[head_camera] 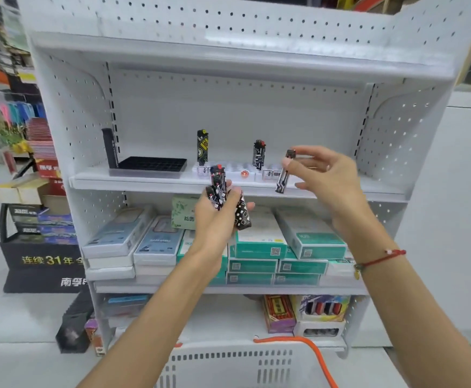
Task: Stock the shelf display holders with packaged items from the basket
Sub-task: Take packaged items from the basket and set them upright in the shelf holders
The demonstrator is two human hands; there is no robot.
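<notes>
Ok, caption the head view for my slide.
Right hand pinches one lighter toward the white holder; left hand grips more.

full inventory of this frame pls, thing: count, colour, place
lighters in holder: 2, black patterned, upright, middle shelf
white holder: 1, middle shelf
black tray: 1, middle shelf left
black box: 1, upright beside tray
boxed goods: several, teal and white, stacked, lower shelf
basket: 1, white, orange handle, bottom
left hand: grips lighter bundle
right hand: pinches single lighter
</notes>
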